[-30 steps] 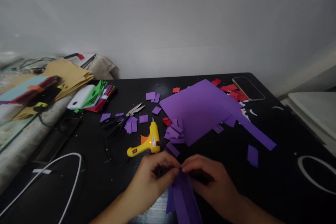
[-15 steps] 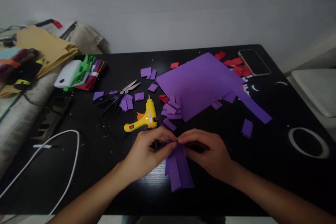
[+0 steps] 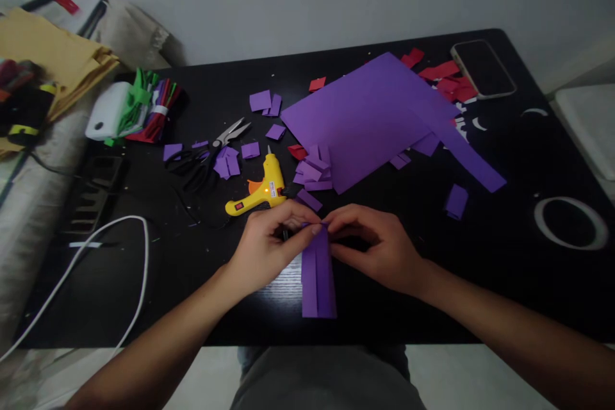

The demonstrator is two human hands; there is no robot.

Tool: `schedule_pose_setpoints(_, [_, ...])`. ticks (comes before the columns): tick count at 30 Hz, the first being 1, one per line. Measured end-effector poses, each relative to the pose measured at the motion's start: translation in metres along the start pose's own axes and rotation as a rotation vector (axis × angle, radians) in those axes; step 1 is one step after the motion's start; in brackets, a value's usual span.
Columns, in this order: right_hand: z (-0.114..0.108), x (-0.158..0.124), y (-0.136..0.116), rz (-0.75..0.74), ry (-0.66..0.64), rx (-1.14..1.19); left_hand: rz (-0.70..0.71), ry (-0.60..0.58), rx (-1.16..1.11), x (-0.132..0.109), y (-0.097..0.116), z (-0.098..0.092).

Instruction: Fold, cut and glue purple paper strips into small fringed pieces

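Note:
Both hands pinch the far end of a folded purple paper strip (image 3: 318,282), which hangs toward the table's front edge with long creases along it. My left hand (image 3: 269,243) grips its top left corner between thumb and fingers. At the top right, my right hand (image 3: 377,246) has its fingertips closed on the same strip. Just beyond my left hand lies a yellow glue gun (image 3: 262,191) with a lit orange light. Several small folded purple paper pieces (image 3: 313,166) are heaped beside the large purple sheet (image 3: 360,122).
Scissors (image 3: 225,138) lie left of the glue gun. A phone (image 3: 483,69) and red paper scraps (image 3: 454,83) are at the back right. A white tape ring (image 3: 571,223) is on the right; a white cable (image 3: 144,256) loops on the left. Bundled coloured strips (image 3: 158,109) stand back left.
The view has tilted downward, so the table appears higher. The strip's free lower end has swung left and looks narrower, more folded together. Both hands keep their pinch.

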State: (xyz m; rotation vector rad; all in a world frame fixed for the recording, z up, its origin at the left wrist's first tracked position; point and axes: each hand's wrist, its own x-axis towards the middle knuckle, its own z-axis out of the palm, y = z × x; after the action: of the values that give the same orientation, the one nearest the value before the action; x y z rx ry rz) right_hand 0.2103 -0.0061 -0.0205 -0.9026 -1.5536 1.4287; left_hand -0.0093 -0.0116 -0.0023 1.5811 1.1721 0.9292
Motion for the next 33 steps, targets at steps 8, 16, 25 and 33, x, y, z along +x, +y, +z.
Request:
schedule_pose_setpoints(8, [-0.0004, 0.0004, -0.0003, -0.059, 0.034, -0.079, 0.057, 0.023, 0.056, 0.0012, 0.0046, 0.0021])
schedule_pose_setpoints(16, [0.0005, -0.0004, 0.0, -0.015, 0.055, -0.082, 0.049, 0.028, 0.09, 0.0013, 0.0039, 0.004])
schedule_pose_setpoints(25, [-0.0035, 0.002, -0.0027, -0.174, -0.031, -0.17, 0.01, -0.006, 0.046, 0.0012, 0.0022, 0.0023])
schedule_pose_setpoints(33, [-0.0036, 0.0035, -0.0037, -0.154, 0.0, -0.203, -0.023, -0.02, -0.082, 0.0008, 0.0051, 0.0029])
